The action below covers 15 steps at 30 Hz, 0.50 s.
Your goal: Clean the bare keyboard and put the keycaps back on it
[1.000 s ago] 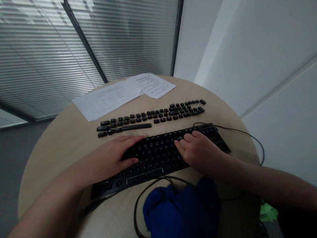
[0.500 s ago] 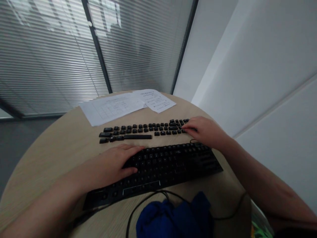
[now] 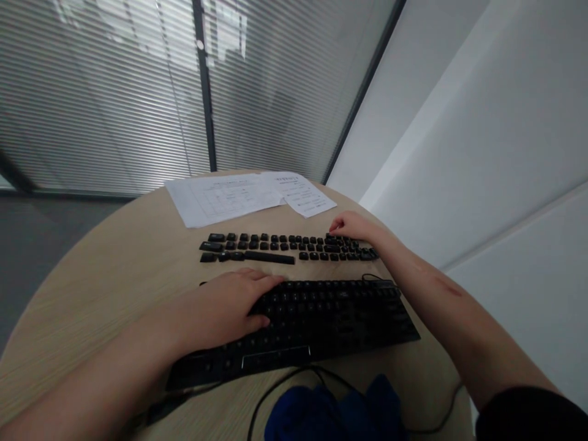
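Note:
A black keyboard lies slightly slanted on the table, many of its keys bare in the lower and right part. My left hand rests on its left half, thumb and fingers apart, holding nothing. Beyond the keyboard, loose black keycaps are laid out in rows, with a long space bar in the nearest row. My right hand is at the far right end of these rows, its fingers bent and pinched together by the farthest keycaps. What is between those fingertips is hidden.
Printed paper sheets lie at the far side of the round wooden table. A black cable loops along the near edge beside a dark blue cloth. A white wall stands close on the right.
My right hand has moved from the right end of the nearer keycap rows to the farthest keycaps, its fingers curling inward. My left hand stays on the keyboard. The view has shifted slightly.

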Tool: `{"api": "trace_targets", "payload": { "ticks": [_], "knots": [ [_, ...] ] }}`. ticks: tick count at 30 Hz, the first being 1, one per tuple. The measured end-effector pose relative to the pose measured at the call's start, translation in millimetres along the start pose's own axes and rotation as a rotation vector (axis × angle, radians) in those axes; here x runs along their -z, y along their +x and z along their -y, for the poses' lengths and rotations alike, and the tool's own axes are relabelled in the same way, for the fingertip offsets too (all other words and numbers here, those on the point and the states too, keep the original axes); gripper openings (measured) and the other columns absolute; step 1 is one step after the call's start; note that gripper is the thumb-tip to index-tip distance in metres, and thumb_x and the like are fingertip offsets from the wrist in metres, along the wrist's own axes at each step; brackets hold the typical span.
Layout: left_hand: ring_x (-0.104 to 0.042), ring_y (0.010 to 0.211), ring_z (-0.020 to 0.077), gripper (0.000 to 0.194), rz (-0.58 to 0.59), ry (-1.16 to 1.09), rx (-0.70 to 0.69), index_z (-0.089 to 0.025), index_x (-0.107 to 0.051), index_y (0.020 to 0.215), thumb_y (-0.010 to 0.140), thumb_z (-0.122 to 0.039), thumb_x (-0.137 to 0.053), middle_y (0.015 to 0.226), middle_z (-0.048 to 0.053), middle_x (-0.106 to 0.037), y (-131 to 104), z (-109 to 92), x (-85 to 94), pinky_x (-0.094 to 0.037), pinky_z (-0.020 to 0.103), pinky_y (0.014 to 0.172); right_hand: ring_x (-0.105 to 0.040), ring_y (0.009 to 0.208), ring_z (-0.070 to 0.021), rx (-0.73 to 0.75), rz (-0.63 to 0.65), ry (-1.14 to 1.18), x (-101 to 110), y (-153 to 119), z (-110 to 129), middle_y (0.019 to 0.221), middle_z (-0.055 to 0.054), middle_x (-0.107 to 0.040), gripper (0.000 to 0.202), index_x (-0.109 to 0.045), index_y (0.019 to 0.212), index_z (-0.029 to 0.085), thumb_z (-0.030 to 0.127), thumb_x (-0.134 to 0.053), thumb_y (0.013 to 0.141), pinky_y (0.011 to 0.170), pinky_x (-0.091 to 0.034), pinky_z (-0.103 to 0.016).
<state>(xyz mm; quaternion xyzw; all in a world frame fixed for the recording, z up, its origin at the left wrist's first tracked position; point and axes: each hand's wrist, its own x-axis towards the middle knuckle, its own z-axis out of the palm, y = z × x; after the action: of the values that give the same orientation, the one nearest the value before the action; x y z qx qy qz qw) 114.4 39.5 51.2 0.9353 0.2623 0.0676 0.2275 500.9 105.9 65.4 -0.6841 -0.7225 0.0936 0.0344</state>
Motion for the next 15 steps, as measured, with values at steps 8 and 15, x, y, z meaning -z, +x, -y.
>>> {"api": "trace_targets", "payload": {
  "ticks": [8, 15],
  "knots": [
    [-0.064, 0.130, 0.0339, 0.069, -0.014, -0.024, -0.005, -0.026, -0.059, 0.147, 0.078, -0.030, -0.069, 0.142, 0.011, -0.068, 1, 4, -4.1, -0.048, 0.051, 0.113, -0.070, 0.081, -0.0179, 0.017, -0.011, -0.014, -5, 7, 0, 0.092, -0.008, -0.081, 0.013, -0.082, 0.097, 0.017, 0.021, -0.073, 0.089, 0.077, -0.052, -0.030],
    [-0.063, 0.130, 0.0337, 0.069, -0.002, -0.007, -0.007, -0.027, -0.058, 0.148, 0.080, -0.032, -0.068, 0.144, 0.011, -0.066, 2, 5, -3.8, -0.047, 0.050, 0.114, -0.070, 0.089, -0.0191, 0.037, -0.083, -0.025, -14, 11, 1, 0.099, -0.009, -0.081, 0.016, -0.082, 0.102, 0.017, 0.026, -0.072, 0.092, 0.082, -0.051, -0.030]
  ]
}}
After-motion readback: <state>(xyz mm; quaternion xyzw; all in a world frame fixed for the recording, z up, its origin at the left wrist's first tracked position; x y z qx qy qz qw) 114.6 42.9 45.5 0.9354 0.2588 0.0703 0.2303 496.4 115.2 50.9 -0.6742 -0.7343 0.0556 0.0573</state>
